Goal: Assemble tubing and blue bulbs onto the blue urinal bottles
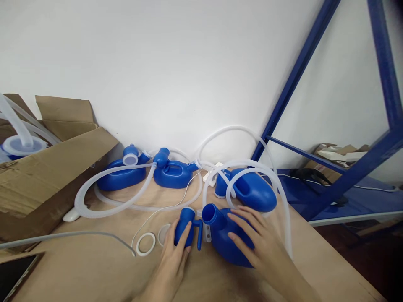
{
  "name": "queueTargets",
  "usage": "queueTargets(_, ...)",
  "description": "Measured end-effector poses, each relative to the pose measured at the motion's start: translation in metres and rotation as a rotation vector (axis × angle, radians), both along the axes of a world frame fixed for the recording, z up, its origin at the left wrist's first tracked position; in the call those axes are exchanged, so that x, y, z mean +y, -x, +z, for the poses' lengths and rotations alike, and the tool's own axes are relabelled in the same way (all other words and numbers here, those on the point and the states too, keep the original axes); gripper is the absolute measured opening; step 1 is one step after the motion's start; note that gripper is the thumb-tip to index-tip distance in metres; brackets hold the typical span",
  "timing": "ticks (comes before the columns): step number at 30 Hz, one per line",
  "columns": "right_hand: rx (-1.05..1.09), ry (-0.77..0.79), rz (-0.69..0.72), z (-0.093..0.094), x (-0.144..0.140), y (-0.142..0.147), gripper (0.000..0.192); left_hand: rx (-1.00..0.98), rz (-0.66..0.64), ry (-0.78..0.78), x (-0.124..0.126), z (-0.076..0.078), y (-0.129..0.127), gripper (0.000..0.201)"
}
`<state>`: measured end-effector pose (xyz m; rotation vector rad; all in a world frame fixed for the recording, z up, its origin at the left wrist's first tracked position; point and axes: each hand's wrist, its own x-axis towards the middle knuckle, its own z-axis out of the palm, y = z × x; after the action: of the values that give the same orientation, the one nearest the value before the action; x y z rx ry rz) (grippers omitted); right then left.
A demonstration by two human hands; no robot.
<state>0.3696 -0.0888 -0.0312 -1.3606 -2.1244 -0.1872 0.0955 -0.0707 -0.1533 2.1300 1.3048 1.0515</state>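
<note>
My left hand [175, 251] is closed around a small blue cup-shaped urinal spout [185, 226] with a thin side arm, held low over the table. My right hand [261, 239] lies across a blue urinal bottle [225, 239], fingers spread over its body and gripping it. The bottle's round open neck points up and to the left, close to the spout. Its handle is hidden under my hand. Left of the spout lie a white ring [145, 244] and a translucent disc-shaped cap [163, 235]. A small clear strip with holes [208, 233] is between spout and bottle.
Behind stand more blue bottles [174, 174], [121, 178], [255, 191] with looping translucent hoses [94, 214]. A cardboard box [56, 172] with hoses is at left, above a dark-screened device [17, 272]. A white power strip [212, 176] and blue metal rack [296, 79] are farther back.
</note>
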Motion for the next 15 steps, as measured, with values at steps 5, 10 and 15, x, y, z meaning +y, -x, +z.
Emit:
queueTargets(5, -0.228, 0.103, -0.084, -0.017, 0.029, -0.028, 0.05, 0.108, -0.086, -0.015, 0.001, 0.026, 0.0, 0.054)
queueTargets(10, -0.223, 0.264, -0.118, -0.016, 0.035, -0.032, 0.058, 0.199, 0.021, -0.054, 0.035, 0.035, 0.06, 0.044)
queueTargets(15, -0.126, 0.404, -0.07, 0.0, 0.037, -0.029, 0.06, 0.317, -0.01, -0.045, 0.048, 0.015, 0.125, 0.053)
